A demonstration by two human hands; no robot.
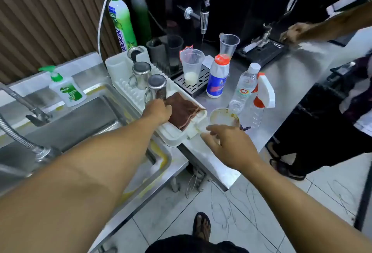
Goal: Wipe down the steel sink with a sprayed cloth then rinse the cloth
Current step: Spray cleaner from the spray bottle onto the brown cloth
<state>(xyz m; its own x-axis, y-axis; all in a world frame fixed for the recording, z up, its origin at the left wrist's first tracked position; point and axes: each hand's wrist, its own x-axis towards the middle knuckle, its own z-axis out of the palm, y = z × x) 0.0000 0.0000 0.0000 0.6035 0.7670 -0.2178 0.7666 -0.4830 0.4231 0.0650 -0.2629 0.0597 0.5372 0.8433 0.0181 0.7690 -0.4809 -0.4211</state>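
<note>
On the white drying rack point(173, 137) just right of the steel sink point(90, 112), head view: left hand point(159, 112) curls its fingers onto the near edge of the folded brown cloth point(184, 113), gripping it. The right hand point(229, 146) hovers open with fingers spread and holds nothing, over the desk point(291, 65) edge just short of a dirty cup point(222, 117). Step reads as cloth pickup, spraying and wiping not yet begun; next move likely needs the cloth lifted clear of the rack and the free hand reaching past the cup to the spray bottle point(261, 95) nearby.

Milky plastic cup point(191, 67) on drip tray point(198, 88), water bottle point(244, 88) nearby
</note>
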